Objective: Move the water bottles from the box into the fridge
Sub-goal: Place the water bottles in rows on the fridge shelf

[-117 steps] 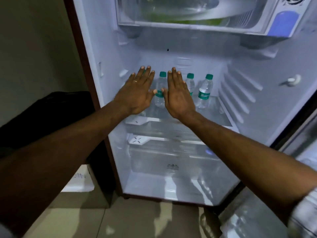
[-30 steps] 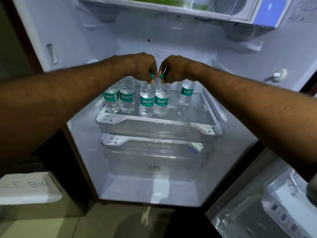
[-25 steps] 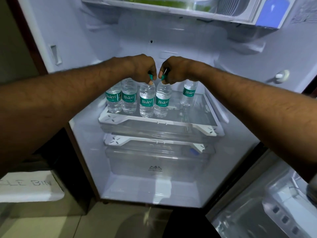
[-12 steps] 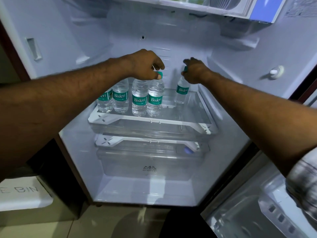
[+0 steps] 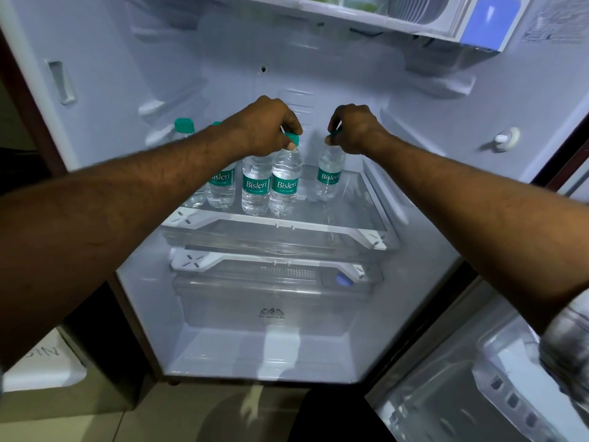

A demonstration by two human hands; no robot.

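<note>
Several clear Bisleri water bottles with green caps stand on the fridge's glass shelf [image 5: 347, 215]. My left hand [image 5: 264, 127] pinches the green cap of a bottle [image 5: 284, 186] in the front row. My right hand [image 5: 353, 129] grips the cap of a separate bottle [image 5: 330, 173] standing apart to the right. Two more bottles [image 5: 255, 189] stand just left of the held one, partly hidden by my left forearm, and another cap [image 5: 184, 125] shows at the far left. The box is out of view.
Below the shelf sits a clear crisper drawer [image 5: 271, 301]. The freezer compartment [image 5: 446, 23] hangs above. The open fridge door [image 5: 478, 378] with its racks is at the lower right. A white bin [image 5: 41, 365] stands on the floor at the lower left.
My hands held two adjacent front bottles a second ago. My right hand then moved right to the lone bottle's cap, and my left hand shifted onto the cap my right hand had held.
</note>
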